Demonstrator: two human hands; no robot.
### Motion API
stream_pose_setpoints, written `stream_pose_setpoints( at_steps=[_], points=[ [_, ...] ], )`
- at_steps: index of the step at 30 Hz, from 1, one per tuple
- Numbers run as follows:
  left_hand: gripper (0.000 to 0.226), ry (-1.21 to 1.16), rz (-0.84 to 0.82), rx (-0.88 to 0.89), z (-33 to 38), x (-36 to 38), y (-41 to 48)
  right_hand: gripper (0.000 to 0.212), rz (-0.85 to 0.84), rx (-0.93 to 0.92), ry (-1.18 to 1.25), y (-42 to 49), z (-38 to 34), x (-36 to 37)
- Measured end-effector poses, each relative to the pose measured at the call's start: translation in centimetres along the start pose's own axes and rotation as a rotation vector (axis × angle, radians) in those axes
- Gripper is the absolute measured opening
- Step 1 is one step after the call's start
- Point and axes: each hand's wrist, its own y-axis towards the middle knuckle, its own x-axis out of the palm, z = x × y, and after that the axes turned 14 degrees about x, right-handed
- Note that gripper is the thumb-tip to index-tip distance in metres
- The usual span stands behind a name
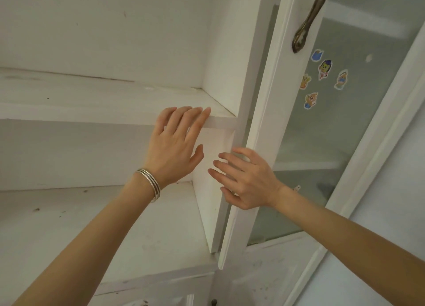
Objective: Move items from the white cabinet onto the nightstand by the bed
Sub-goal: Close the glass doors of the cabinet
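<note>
Fingers (179, 117) of the left hand (174, 149) lie straight and close together at frame centre, tips touching the front edge of the upper shelf (92, 98) of the white cabinet (103, 29), which fills the left and middle of the frame; a silver bracelet (149, 181) rings that wrist. Just right of centre the right hand (248, 181) holds nothing, its fingers (230, 160) spread apart at the edge of the open glass door (271, 121); cartoon stickers (324, 69) sit on the glass, upper right, below a brass handle (308, 20).
</note>
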Motion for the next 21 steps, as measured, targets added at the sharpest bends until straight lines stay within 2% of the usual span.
stream_pose_setpoints(
  at_steps=[6,21],
  points=[
    [0.063,0.024,-0.010,0.005,0.1,0.1,0.0,0.038,0.041,0.039,-0.003,0.1,-0.1,0.6],
    [0.062,-0.007,0.035,0.004,0.1,0.2,0.0,0.036,0.067,0.005,-0.010,0.2,0.3,1.3]
  ],
)
